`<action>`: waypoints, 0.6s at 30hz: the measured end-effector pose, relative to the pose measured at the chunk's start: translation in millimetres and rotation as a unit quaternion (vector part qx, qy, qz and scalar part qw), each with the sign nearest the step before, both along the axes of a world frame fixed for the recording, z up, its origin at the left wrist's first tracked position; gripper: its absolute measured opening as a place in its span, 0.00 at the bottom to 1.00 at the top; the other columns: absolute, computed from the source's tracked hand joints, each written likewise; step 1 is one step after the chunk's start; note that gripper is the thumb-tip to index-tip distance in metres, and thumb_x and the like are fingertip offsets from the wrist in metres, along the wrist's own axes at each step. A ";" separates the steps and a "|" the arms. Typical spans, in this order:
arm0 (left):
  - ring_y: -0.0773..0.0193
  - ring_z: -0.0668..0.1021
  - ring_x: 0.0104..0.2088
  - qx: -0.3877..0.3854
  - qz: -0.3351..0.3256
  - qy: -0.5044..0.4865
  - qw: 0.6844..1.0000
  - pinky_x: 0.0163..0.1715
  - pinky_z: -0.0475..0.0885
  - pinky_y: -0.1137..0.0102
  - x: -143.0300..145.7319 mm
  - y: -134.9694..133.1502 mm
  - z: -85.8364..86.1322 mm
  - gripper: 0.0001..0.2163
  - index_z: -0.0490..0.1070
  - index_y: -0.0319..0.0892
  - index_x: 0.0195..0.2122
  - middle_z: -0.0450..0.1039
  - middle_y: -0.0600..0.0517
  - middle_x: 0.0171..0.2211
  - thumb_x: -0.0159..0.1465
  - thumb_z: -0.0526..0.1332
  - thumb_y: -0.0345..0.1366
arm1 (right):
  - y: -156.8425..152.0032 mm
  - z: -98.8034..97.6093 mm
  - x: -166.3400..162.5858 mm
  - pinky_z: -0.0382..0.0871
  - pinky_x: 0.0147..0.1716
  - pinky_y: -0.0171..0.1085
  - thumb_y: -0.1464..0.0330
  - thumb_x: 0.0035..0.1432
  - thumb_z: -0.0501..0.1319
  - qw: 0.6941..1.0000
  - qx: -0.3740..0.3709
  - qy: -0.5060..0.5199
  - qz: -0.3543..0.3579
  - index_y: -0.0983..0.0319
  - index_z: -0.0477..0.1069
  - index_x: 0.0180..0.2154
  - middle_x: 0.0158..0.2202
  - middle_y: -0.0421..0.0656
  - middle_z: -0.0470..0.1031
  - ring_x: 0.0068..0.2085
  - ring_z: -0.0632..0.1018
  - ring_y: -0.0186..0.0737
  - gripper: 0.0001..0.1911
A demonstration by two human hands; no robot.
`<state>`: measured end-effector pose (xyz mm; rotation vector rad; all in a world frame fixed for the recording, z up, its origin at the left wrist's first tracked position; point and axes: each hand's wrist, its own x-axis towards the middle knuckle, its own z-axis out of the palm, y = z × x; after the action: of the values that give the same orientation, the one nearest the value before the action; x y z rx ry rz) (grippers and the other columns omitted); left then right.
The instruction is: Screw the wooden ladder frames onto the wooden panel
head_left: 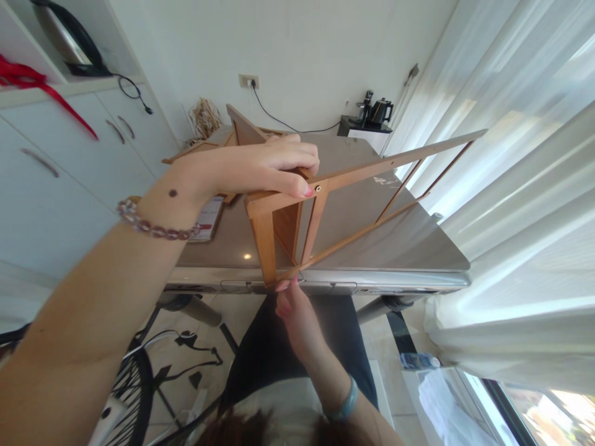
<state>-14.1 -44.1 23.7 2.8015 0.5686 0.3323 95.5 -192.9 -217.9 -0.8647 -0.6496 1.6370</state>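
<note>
At a glossy grey-brown desk (409, 248), the right hand (296, 313) touches the low near corner of an open, light-brown wooden frame (362, 173), its grip unclear; above, the left hand (276, 166) clasps the frame's top. Probably joint-fitting, next needing steady bracing.

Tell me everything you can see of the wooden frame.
The wooden frame looks light brown: two long rails joined by crosspieces, a wider piece at the left end, a round fitting in the upper rail. It slants rightward over the table; contact unclear. The left hand grips its upper left end; the right hand touches the lower.
</note>
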 end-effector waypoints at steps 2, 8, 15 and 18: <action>0.56 0.66 0.42 -0.007 0.003 0.001 1.000 0.48 0.61 0.60 1.0 0.7 0.5 0.16 0.61 0.44 0.29 0.66 0.49 0.34 0.63 0.53 0.52 | 0.1 -5.2 -1.0 0.48 0.24 0.34 0.45 0.61 0.53 1.000 0.006 -0.026 -0.003 0.58 0.68 0.32 0.20 0.31 0.46 0.22 0.51 0.33 0.24; 0.56 0.66 0.42 -0.012 0.018 0.018 1.000 0.47 0.60 0.59 2.4 1.7 2.3 0.17 0.61 0.44 0.29 0.65 0.49 0.34 0.61 0.53 0.53 | -2.6 -5.0 7.4 0.52 0.25 0.35 0.44 0.62 0.51 0.994 0.029 -0.102 -0.029 0.59 0.69 0.29 0.19 0.33 0.50 0.23 0.55 0.33 0.27; 0.57 0.65 0.41 -0.013 0.005 0.015 1.000 0.46 0.60 0.60 1.0 2.9 2.8 0.16 0.61 0.44 0.29 0.65 0.49 0.34 0.62 0.54 0.53 | -4.7 -4.9 9.0 0.52 0.25 0.35 0.43 0.63 0.48 0.988 0.037 -0.144 -0.029 0.59 0.69 0.29 0.19 0.33 0.51 0.23 0.56 0.33 0.29; 0.56 0.66 0.41 -0.019 0.010 0.016 1.000 0.47 0.60 0.60 0.8 3.7 2.7 0.17 0.61 0.44 0.29 0.65 0.49 0.33 0.61 0.55 0.53 | -5.6 -5.4 10.2 0.52 0.26 0.35 0.42 0.62 0.49 0.983 0.049 -0.170 -0.040 0.61 0.72 0.30 0.19 0.34 0.53 0.24 0.57 0.33 0.30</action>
<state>-13.2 -40.4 26.4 2.7712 0.6039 0.2768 105.7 -198.4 -223.4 -1.0959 -0.9113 1.3842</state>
